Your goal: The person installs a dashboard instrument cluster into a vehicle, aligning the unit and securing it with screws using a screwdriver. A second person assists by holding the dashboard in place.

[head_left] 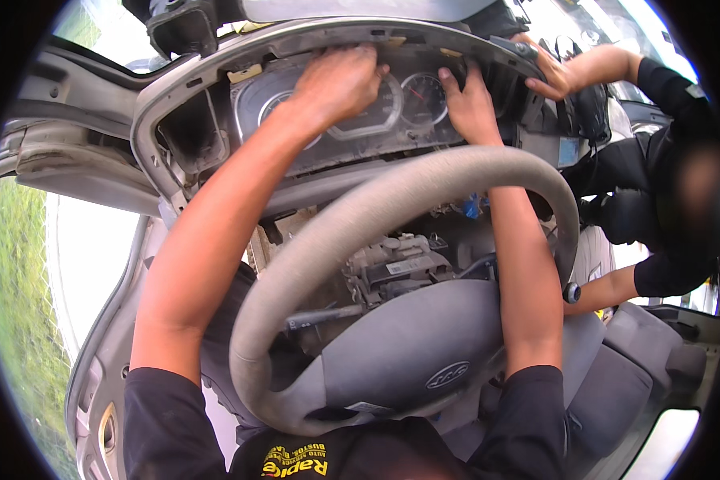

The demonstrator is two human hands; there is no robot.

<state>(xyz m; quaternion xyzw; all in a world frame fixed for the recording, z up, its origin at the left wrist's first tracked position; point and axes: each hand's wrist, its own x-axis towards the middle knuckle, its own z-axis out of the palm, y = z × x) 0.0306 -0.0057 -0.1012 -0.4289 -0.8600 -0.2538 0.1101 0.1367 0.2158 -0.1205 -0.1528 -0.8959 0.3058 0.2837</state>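
In front of me, behind the steering wheel, the instrument cluster with its round gauges sits in the dashboard opening. My left hand is closed at the cluster's upper edge, its fingers curled over the top and partly hidden. Toward the cluster's upper right corner, my right hand has its thumb on the front and its fingers up at the top edge. Around the cluster curves the grey dashboard surround. Both my forearms reach past the wheel, the right one passing through its ring.
On the right, a co-worker in dark clothes has one hand on the dashboard's right end. Below the cluster, the steering column is uncovered, with a stalk beside it. Grey seats stand at the lower right. A door frame is at left.
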